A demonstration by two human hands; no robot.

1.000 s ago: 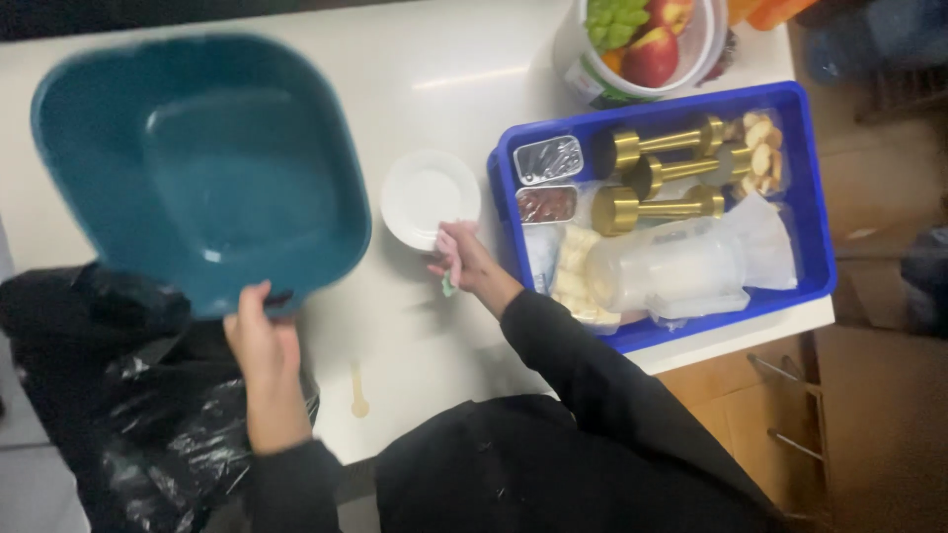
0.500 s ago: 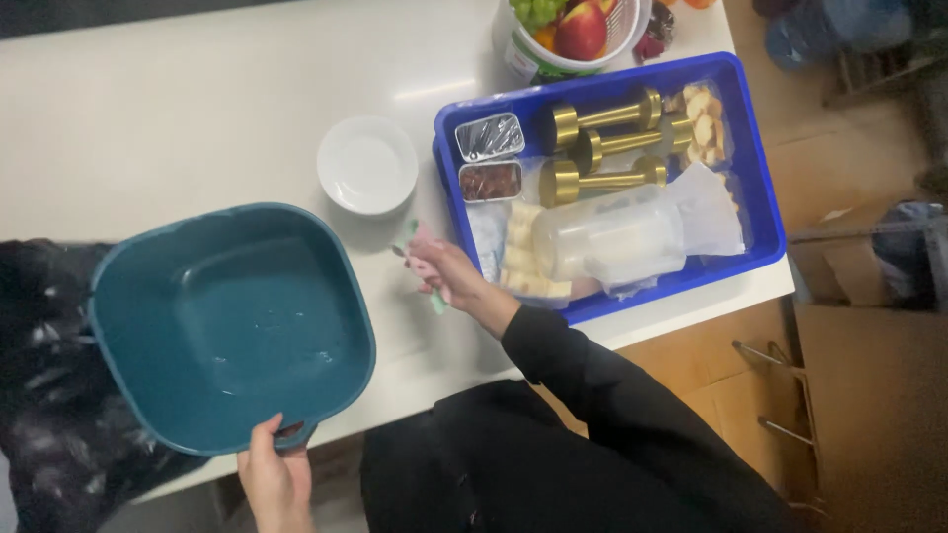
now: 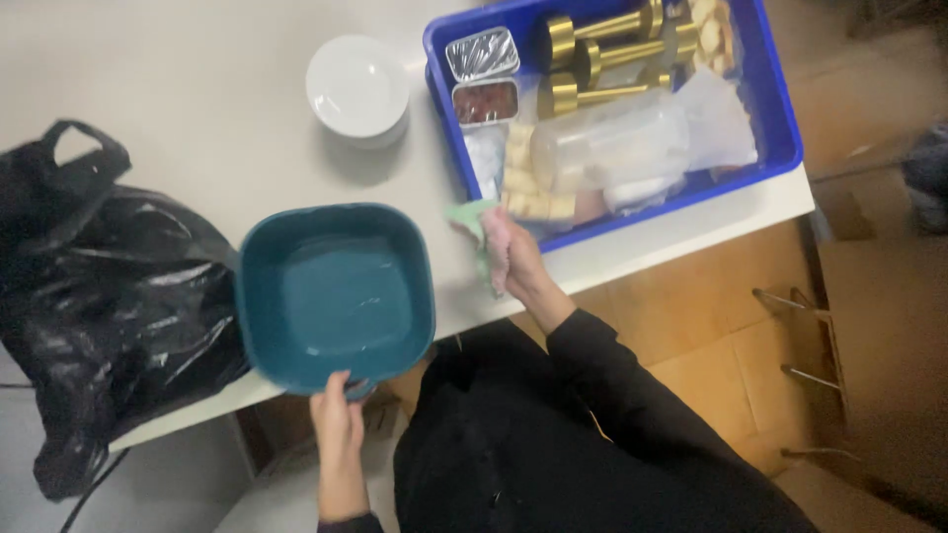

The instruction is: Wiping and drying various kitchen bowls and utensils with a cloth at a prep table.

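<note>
1. A white table [image 3: 178, 109] is filling the upper left of the view; a brown floor [image 3: 750, 326] is showing to the right of it and below its edge.
2. The left hand [image 3: 339, 426] is gripping the near rim of a teal dish [image 3: 336, 291], fingers clenched on the edge.
3. The dish is sitting upright at the table's near edge, its near rim overhanging slightly, and its inside is looking bare.
4. The right hand [image 3: 511, 259] is resting on the table just right of the dish, fingers curled around a pale green cloth [image 3: 472, 219].
5. The cloth is lying against the near wall of a blue crate [image 3: 780, 128]; whether it is touching the wall, I cannot tell.
6. The crate is holding gold dumbbells [image 3: 592, 59], two foil cups [image 3: 483, 74], a clear plastic tub [image 3: 612, 143] and pale food pieces [image 3: 528, 188].
7. A stack of white plates [image 3: 357, 89] is sitting on the table just left of the crate, well apart from the dish.
8. A black bag [image 3: 109, 296] is hanging over the table's left end, touching the dish's left side.
</note>
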